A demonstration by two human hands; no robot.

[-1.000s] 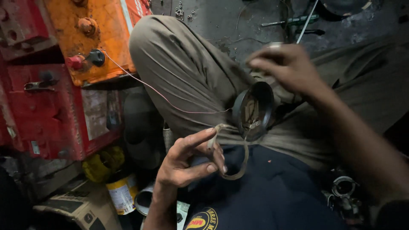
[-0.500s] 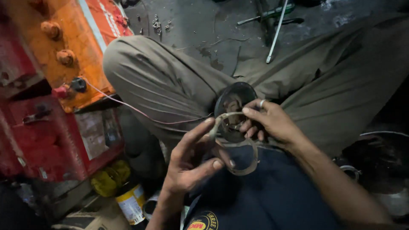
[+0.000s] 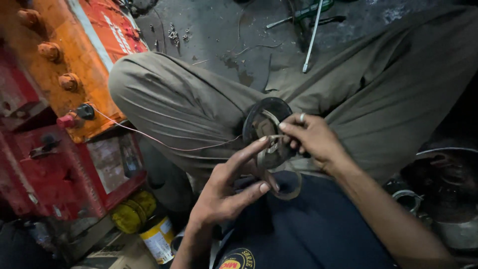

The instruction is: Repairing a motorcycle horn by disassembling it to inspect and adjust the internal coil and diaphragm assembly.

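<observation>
I sit cross-legged in olive trousers with a dark round ring-shaped part [image 3: 267, 112] resting on my lap. My right hand [image 3: 309, 139], a ring on one finger, pinches a small metal fitting [image 3: 273, 146] at the front of that round part. My left hand [image 3: 230, 184] grips a flat metal band [image 3: 286, 189] that loops down below the part, fingers stretched toward the right hand. A thin pale wire [image 3: 164, 143] runs from the hands leftward to a terminal on the battery.
Orange and red batteries [image 3: 59, 65] stand at the left with round terminals. Small cans [image 3: 158, 239] sit below them. A green-handled screwdriver [image 3: 311, 10] and loose screws [image 3: 177, 34] lie on the dark floor ahead. Metal rings and a dark round casing [image 3: 438, 179] are at the right.
My right hand came down from above the round part and closed on the fitting at its front. The view shifted right and down; my left hand stayed by the band.
</observation>
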